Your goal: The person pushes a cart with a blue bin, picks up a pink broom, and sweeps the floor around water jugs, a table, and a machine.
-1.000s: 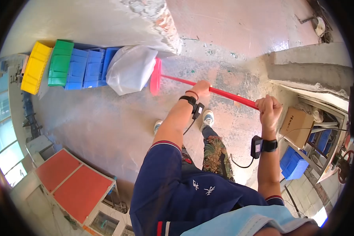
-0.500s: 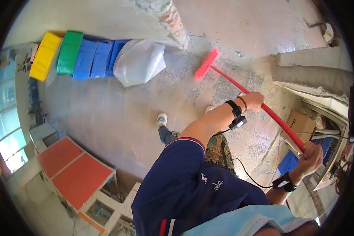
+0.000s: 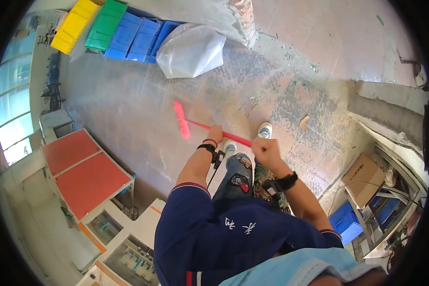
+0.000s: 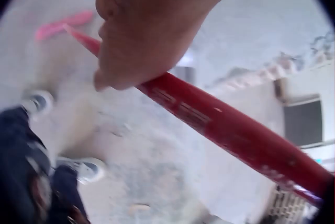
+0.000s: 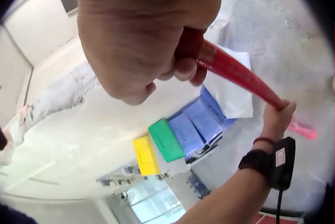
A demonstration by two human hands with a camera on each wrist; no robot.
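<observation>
A red broom handle (image 3: 237, 138) slants across the front of the person's body in the head view. The left hand (image 3: 215, 133) grips its middle, nearer the pink-red broom head (image 3: 181, 120), which is at floor level left of the feet. The right hand (image 3: 267, 151) is closed round the handle's upper end. In the left wrist view, the left hand (image 4: 149, 30) wraps the handle (image 4: 220, 122), its fingertips partly hidden. In the right wrist view, the right hand (image 5: 146, 30) has its fingers curled round the handle end (image 5: 235, 71).
Yellow (image 3: 75, 26), green (image 3: 106, 25) and blue bins stand along the wall beside a plastic-covered bundle (image 3: 191, 51). A red-topped table (image 3: 93, 183) is at left. A small brown piece (image 3: 304, 122) lies on the floor; a cardboard box (image 3: 363, 180) and blue crate (image 3: 345, 223) are at right.
The broom head has swung from near the bundle, out to the right, then back left and closer to the feet. Both hands have moved left with the handle since the middle frame.
</observation>
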